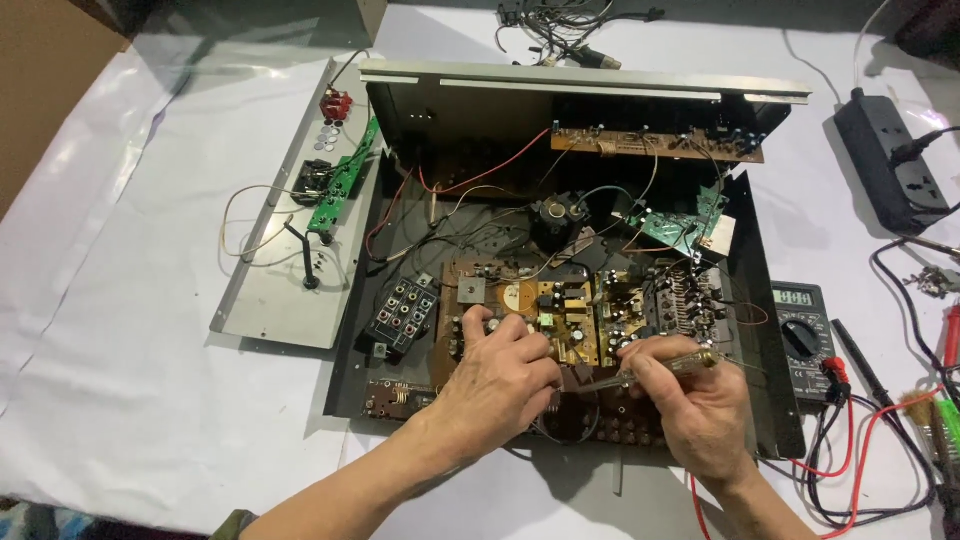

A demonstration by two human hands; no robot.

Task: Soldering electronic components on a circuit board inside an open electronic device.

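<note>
While right hand (700, 400) grips slim metal-tipped soldering tool (650, 372) | left hand (500, 375), fingers curled, braces brown circuit board (560, 320) | risk: tip slipping toward 9 o'clock, bridging components.

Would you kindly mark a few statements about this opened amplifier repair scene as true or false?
1. The right hand holds a slim pen-like tool over the circuit board. True.
2. The left hand rests on the white cloth, away from the chassis. False: it rests on the board inside the chassis.
3. A multimeter lies right of the chassis. True.
4. The black power strip lies at the left edge. False: it is at the upper right.
</note>
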